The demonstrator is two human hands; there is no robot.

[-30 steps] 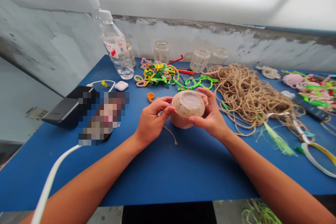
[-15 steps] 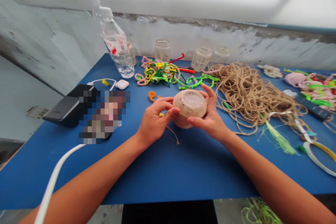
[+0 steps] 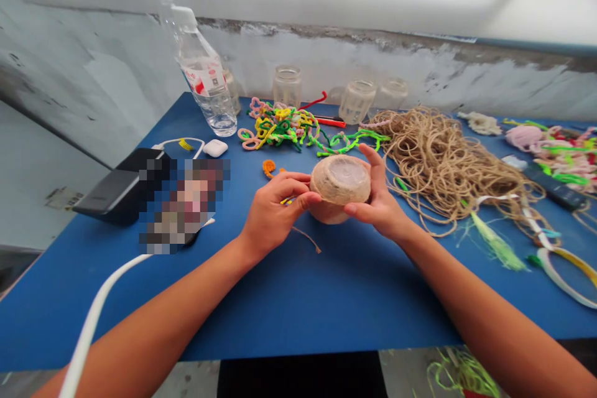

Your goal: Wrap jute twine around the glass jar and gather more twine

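Between my two hands is a glass jar (image 3: 339, 189) wrapped in tan twine, its bare round glass base facing up toward me. My left hand (image 3: 277, 208) grips its left side, with the thumb near the rim of the base. On the other side, my right hand (image 3: 380, 205) holds the jar with the thumb in front and the index finger raised behind. A short loose twine end (image 3: 308, 237) trails onto the table below my left hand. Right of the jar lies a big tangled heap of jute twine (image 3: 438, 161).
Colourful pipe-cleaner pieces (image 3: 284, 127) lie behind the jar, near several glass jars (image 3: 358, 102) and a red cutter (image 3: 331, 122). Plastic bottles (image 3: 209, 87), a black device (image 3: 124, 186) and a white cable (image 3: 100, 305) are left. Headbands (image 3: 559, 277) and pink yarn (image 3: 525, 138) are right.
The twine-wrapped jar has turned slightly in my hands and shifted a little to the right. My right thumb has moved a little to the right along the jar.
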